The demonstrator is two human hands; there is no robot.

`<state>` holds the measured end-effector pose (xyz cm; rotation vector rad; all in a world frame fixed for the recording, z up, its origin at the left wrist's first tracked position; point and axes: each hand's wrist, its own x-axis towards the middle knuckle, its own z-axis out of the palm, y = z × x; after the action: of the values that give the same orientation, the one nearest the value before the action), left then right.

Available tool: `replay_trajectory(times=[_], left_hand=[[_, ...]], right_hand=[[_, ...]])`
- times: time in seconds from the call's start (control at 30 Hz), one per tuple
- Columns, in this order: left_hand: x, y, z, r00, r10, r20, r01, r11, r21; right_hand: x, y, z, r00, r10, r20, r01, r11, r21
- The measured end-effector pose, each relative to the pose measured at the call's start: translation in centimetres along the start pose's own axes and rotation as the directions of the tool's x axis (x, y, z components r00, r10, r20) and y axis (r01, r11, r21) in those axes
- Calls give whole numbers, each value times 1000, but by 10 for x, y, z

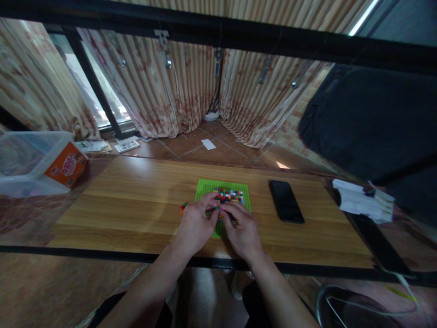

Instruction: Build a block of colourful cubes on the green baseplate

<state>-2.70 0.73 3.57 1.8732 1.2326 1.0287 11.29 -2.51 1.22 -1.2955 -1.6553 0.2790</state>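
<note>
A lime-green studded baseplate (204,184) lies on the wooden table, with rows of small multicoloured toy bricks (235,196) pressed onto it. Over the baseplate, my left hand (197,222) has thumb and forefinger pinched around a small green brick (217,207). My right hand (243,230) meets it there, its thumb and forefinger also closed; a speck of purple shows at their tips, too small to name. Both hands cover the lower part of the baseplate. Just left of it, beside my left hand, sit a few loose red, orange and green bricks (184,208).
A black smartphone (286,201) lies on the table (129,205) to the right of the baseplate. On the left stands a clear plastic bin (30,166) with an orange label. White papers (362,200) are at the right end. A dark metal bar (218,34) crosses above.
</note>
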Motion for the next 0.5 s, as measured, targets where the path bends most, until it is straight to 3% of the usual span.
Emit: replay_trajectory(times=[0.27,0.5], left_hand=[[0,-1,5,999,1,-40,-2,1000,-19],[5,-8,-6,994,38,-100,-26,992,123]], right_hand=[[2,2,-2,994,62,-93,-58,997,48],[5,12,-21,981,113,-155,-120,992,-34]])
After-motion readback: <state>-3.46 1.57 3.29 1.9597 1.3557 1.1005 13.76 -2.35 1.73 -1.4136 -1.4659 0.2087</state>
